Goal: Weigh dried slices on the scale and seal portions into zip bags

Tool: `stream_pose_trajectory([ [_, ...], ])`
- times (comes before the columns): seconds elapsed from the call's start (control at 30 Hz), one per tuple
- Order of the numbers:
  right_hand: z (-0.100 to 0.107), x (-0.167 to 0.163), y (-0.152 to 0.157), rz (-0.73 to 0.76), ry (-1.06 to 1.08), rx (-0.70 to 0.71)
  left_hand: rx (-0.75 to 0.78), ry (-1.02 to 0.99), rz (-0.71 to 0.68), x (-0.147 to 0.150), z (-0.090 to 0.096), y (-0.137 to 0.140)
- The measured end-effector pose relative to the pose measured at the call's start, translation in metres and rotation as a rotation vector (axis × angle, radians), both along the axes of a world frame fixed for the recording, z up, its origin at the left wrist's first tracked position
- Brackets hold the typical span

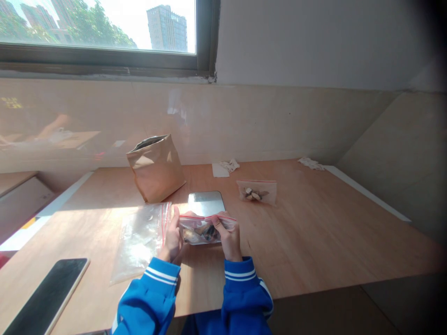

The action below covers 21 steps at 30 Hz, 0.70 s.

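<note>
Between my two hands is a clear zip bag [200, 234] with a red seal line and several brownish and dark pieces inside. My left hand [172, 239] grips its left end, and my right hand [228, 236] pinches the red strip near the right end with the thumb on top. Just behind the bag lies a flat silver-topped scale [206, 202], partly covered by it. Flat on the table beside my left hand are clear zip bags [139, 237] with red strips. What the pieces in the held bag are, I cannot make out.
An open brown paper bag [157, 170] stands behind the scale to the left. Another zip bag with pieces [257, 193] lies to the right. A phone [49, 298] is at the front left. White paper [220, 170] and a crumpled cloth [310, 163] lie along the wooden table's [314, 242] back edge.
</note>
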State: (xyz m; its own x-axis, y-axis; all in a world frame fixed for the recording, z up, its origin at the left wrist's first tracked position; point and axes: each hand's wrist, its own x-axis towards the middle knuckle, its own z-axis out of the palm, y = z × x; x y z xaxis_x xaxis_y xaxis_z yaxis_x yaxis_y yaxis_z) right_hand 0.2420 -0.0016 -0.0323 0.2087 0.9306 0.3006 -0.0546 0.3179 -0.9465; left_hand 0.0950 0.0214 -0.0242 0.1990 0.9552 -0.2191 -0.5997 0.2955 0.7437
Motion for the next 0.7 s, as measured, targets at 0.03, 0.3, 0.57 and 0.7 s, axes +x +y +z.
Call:
stream_pose_trajectory([
  [0.03, -0.0002, -0.0004, -0.0002, -0.007, -0.003, -0.001, -0.009, 0.006, -0.007, 0.0002, 0.0009, -0.0002],
  [0.3, 0.0057, -0.0045, -0.0060, -0.059, 0.144, -0.184, -0.017, 0.017, 0.056, -0.0010, 0.0070, -0.0006],
  [0.57, 0.0042, -0.0042, -0.0052, -0.110, 0.115, -0.237, -0.041, 0.055, 0.000, 0.0023, 0.0081, -0.0042],
  [0.7, 0.0057, -0.0066, -0.0061, -0.058, 0.206, -0.205, -0.069, 0.077, 0.005, 0.0014, 0.0080, -0.0035],
])
